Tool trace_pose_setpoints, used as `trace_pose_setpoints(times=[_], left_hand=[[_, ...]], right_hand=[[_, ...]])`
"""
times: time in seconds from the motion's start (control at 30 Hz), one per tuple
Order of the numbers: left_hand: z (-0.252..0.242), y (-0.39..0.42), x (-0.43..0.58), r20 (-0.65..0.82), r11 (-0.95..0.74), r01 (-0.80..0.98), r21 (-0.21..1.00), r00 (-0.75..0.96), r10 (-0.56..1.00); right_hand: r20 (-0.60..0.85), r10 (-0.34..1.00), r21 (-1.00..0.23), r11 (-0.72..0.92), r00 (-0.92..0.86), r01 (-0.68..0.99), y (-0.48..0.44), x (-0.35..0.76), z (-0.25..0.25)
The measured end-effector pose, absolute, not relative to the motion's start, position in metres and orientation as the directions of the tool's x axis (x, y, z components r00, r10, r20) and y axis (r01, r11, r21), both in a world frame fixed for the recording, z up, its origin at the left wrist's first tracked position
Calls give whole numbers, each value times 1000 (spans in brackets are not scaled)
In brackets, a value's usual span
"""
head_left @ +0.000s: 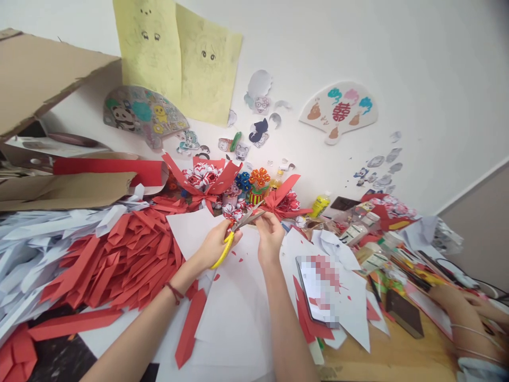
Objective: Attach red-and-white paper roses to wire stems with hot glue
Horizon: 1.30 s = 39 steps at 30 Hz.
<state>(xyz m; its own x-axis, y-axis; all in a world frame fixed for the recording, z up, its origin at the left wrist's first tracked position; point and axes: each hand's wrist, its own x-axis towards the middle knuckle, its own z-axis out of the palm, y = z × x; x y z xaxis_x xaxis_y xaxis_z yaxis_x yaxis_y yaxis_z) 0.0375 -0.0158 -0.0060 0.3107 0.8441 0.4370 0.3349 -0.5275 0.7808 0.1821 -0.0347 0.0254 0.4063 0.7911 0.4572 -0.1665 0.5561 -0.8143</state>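
Observation:
My left hand [217,242] is closed round yellow-handled scissors [226,252], their blades pointing up and to the right. Beside the blades, my right hand [269,233] has its fingers drawn together in a pinch; whatever lies between them is too small to make out. Both hands are above white paper sheets [234,318], on which small red scraps [217,277] are scattered. Just beyond the blades is a red-and-white paper flower [234,212]. To the left lies a big heap of folded red paper strips [131,260].
Folded white paper pieces [24,249] pile up at far left, under a cardboard box [51,69]. Red-wrapped bouquets [202,178] and a yellow bottle [320,204] stand along the wall. A phone [316,292] lies right; farther right is another person's arm [465,318].

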Motion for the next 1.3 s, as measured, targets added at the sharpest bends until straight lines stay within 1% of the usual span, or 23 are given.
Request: trace_pose_setpoints(times=[0.17, 0.5, 1.07, 1.3], left_hand=[[-7, -17, 38, 420, -520, 345, 781, 326, 847], [-4, -16, 37, 407, -510, 352, 785, 330, 852], [-3, -17, 36, 463, -545, 315, 777, 301, 834], [-3, -17, 35, 467, -551, 312, 774, 307, 829]], right_hand=[[453, 785, -797, 569, 423, -203, -37, 180, 27], [475, 785, -790, 579, 398, -200, -39, 179, 26], [489, 770, -777, 598, 410, -197, -39, 177, 26], [470, 777, -788, 583, 419, -197, -40, 175, 27]])
